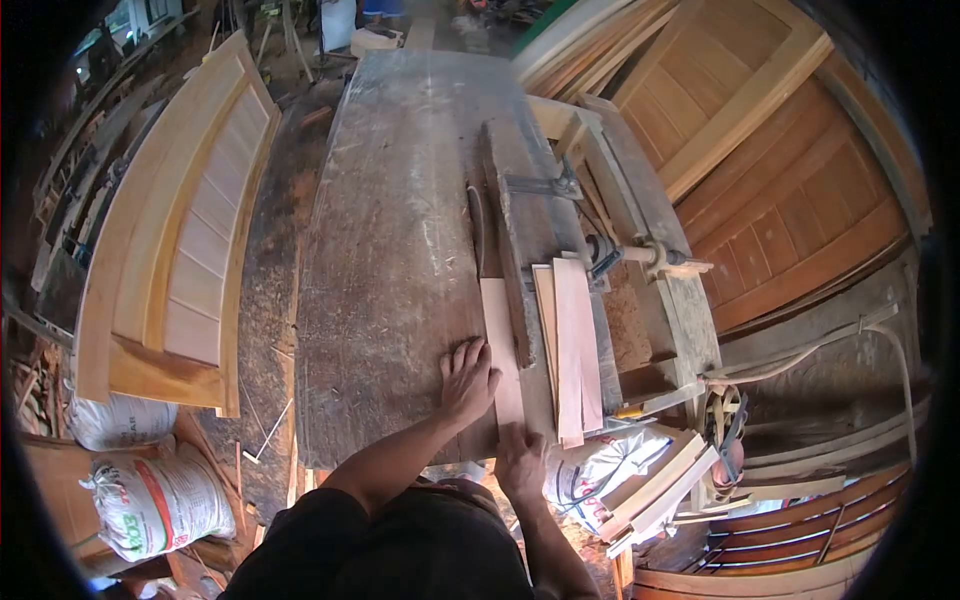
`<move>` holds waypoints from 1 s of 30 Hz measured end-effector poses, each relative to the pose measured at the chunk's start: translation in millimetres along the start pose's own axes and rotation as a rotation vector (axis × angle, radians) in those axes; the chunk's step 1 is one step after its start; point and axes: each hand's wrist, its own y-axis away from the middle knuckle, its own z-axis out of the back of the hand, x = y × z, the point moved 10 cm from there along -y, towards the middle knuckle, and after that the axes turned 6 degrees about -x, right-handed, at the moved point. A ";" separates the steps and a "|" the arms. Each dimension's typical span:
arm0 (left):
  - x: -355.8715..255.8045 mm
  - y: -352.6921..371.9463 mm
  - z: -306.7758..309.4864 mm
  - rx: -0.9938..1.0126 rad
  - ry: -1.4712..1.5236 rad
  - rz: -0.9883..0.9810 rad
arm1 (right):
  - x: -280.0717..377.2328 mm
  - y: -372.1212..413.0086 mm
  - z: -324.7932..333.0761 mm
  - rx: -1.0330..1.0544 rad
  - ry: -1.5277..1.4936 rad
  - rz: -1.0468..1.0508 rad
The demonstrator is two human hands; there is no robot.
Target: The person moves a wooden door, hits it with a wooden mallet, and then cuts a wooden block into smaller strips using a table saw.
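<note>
A thin pale wooden strip (pixel 503 345) lies lengthwise on the dark worktable (pixel 390 200), along the left side of a long raised wooden fence (pixel 508 240). My left hand (pixel 469 382) rests at the strip's left edge, palm down with its fingers apart. Lower down, my right hand (pixel 521 460) has its fingers closed round the strip's near end. Right of the fence, several similar thin strips (pixel 572 345) lie in an overlapping stack. A curved narrow piece (pixel 476 225) sits beyond the strip's far end, next to the fence.
A metal clamp (pixel 545 186) crosses the fence, and a vise (pixel 605 255) is at the table's right side. A panelled door (pixel 190 240) stands at left; more doors (pixel 800 160) lean at right. Filled sacks (pixel 165 500) sit at lower left.
</note>
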 end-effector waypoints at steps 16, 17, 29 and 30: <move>10.6 2.7 1.5 0.039 0.067 0.050 | -0.8 -80.3 -51.8 0.178 0.138 0.212; 13.3 -1.3 2.7 0.029 0.076 0.068 | 7.5 -72.4 -45.7 0.196 0.218 0.317; 25.8 -10.0 -14.5 0.098 0.033 0.078 | 31.7 -116.9 -70.1 0.344 0.551 0.614; 25.2 -9.8 -15.9 0.119 0.034 0.077 | 28.8 -115.2 -69.8 0.377 0.519 0.604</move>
